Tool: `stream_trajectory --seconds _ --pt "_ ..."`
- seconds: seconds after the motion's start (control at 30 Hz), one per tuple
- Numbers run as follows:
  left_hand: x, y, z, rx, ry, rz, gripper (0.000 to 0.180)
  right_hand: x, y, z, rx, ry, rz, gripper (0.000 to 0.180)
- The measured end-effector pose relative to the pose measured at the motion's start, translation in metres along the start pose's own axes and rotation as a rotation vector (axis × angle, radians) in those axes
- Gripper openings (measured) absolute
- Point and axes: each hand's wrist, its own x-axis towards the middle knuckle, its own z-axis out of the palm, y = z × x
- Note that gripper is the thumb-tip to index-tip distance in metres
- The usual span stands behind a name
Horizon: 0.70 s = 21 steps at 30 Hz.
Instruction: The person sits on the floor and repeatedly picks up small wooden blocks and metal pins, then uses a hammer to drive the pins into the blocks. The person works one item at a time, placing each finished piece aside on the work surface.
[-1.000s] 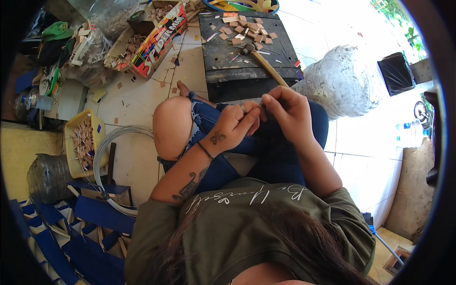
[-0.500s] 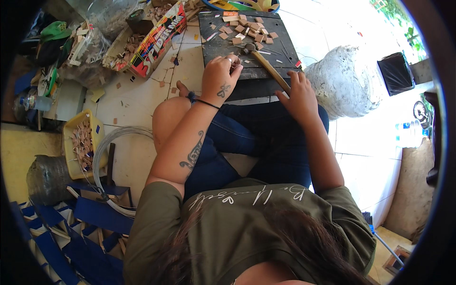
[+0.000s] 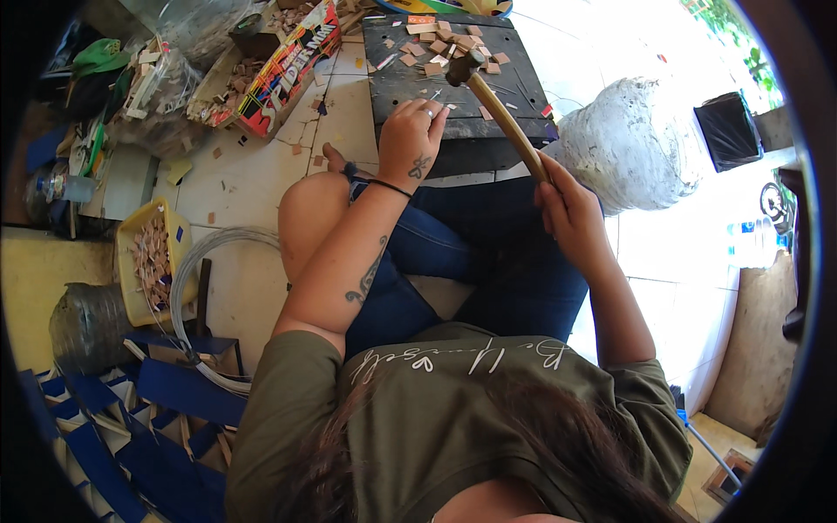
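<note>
My right hand (image 3: 571,205) is wrapped round the lower end of the wooden handle of a hammer (image 3: 504,118). The hammer's metal head is raised above the low black work block (image 3: 401,113). My left hand (image 3: 410,135) is closed in a pinch at the block's near left edge. A thin, light-coloured bit shows just past its fingertips, too small to name. Several small square wooden pieces (image 3: 445,42) lie in a loose heap on the far part of the block. Thin metal rods (image 3: 503,89) are scattered beside them.
Left stand an open printed carton (image 3: 292,65) of wood bits, a yellow basket (image 3: 131,288) of small pieces, a wire coil (image 3: 181,288) and blue-and-wood frames (image 3: 187,392). A large plastic-wrapped bundle (image 3: 628,144) stands right of the block. A blue-rimmed basin (image 3: 488,10) sits behind it.
My right hand has closed round the hammer's handle and lifted it off the block. My left hand has shifted slightly, staying in a pinch near the block's edge.
</note>
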Motion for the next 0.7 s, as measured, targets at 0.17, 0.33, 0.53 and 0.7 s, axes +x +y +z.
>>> stream_trajectory --seconds 0.17,0.33,0.53,0.7 --pt "-0.002 -0.001 0.003 0.022 0.033 0.029 0.009 -0.013 -0.012 0.002 -0.208 0.206 -0.282 0.038" --pt "-0.004 -0.002 0.005 0.025 0.03 0.021 0.009 -0.011 -0.012 0.001 -0.298 0.118 -0.23 0.037" --pt "-0.006 -0.004 0.006 0.041 0.038 0.012 0.009 -0.01 -0.016 -0.003 -0.284 0.115 -0.242 0.035" --pt "-0.008 -0.003 0.007 0.039 0.064 0.037 0.009 -0.012 -0.011 0.001 -0.238 0.178 -0.258 0.035"
